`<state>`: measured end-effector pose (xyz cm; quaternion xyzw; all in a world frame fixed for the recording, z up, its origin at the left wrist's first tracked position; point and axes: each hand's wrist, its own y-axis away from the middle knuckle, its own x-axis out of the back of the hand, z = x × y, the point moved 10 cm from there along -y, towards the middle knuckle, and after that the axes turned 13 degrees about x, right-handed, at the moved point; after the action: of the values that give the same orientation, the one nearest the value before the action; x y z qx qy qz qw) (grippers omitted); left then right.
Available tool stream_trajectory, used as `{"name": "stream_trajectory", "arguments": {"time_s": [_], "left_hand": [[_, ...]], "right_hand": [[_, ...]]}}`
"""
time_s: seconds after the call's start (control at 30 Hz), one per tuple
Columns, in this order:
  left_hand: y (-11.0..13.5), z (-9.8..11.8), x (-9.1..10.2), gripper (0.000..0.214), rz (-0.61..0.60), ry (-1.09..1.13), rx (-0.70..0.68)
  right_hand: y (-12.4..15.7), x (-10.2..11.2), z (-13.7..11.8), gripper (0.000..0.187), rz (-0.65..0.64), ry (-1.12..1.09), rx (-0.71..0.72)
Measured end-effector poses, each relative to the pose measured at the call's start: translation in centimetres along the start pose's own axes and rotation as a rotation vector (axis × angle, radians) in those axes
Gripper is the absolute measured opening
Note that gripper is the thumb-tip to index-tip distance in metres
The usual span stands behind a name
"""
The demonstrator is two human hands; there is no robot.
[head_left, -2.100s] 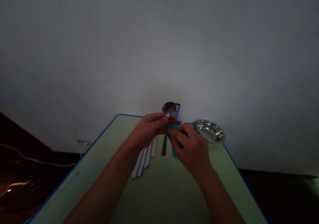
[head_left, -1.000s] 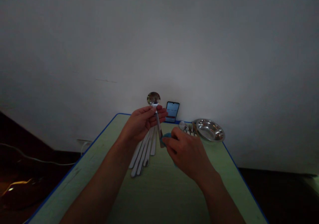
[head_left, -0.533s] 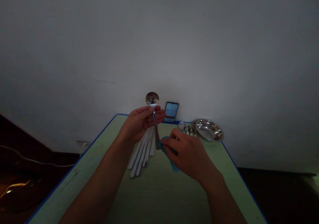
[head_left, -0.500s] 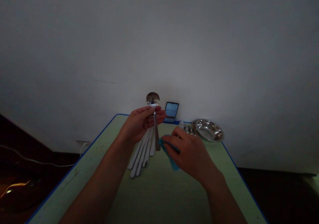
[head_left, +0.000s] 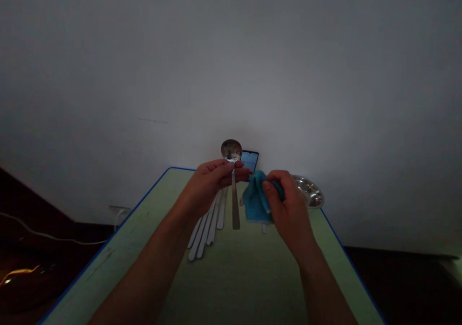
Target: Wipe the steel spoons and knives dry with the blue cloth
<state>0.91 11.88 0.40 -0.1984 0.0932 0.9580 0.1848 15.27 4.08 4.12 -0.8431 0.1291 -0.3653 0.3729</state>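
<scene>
Just below mid-frame, your left hand (head_left: 212, 180) pinches a spoon (head_left: 235, 204) and your right hand (head_left: 288, 209) clutches a blue cloth (head_left: 257, 201) beside it. Behind, the phone (head_left: 250, 159) shows characters too blurred to read; your right hand partly hides the metal bowl (head_left: 313, 193).

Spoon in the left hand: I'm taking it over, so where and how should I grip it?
I'd take the spoon by its lower handle, from the near side: the left hand pinches it near its bowl, leaving the slim handle free and pointing that way.
</scene>
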Motion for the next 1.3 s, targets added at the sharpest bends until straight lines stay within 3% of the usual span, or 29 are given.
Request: {"name": "stream_trajectory", "arguments": {"time_s": [0.13,0.43,0.7,0.9,1.07,1.3], "left_hand": [[0.4,0.1,-0.9,0.014,-0.033,-0.026,-0.031],[0.6,-1.0,-2.4,0.014,-0.097,-0.056,0.006],[0.6,-1.4,-2.6,0.014,-0.028,-0.112,-0.005],[1.1,-0.4,-2.8,0.010,-0.017,-0.177,-0.100],[1.4,0.1,-3.0,0.010,-0.038,-0.175,-0.144],[1.4,-0.2,-2.7,0.010,-0.009,-0.224,-0.137]], "right_hand": [[0.4,-0.1,1.4,0.012,0.068,-0.192,-0.131],[0.9,-2.9,1.7,0.016,0.009,-0.615,-0.303],[1.4,-3.4,2.1,0.023,0.018,-0.696,-0.364],[1.5,-4.4,2.3,0.038,0.000,-0.817,-0.396],[1.1,-5.0,1.3,0.031,-0.078,-0.866,-0.309],[1.8,-5.5,1.8,0.033,-0.159,-0.813,-0.385]]}}
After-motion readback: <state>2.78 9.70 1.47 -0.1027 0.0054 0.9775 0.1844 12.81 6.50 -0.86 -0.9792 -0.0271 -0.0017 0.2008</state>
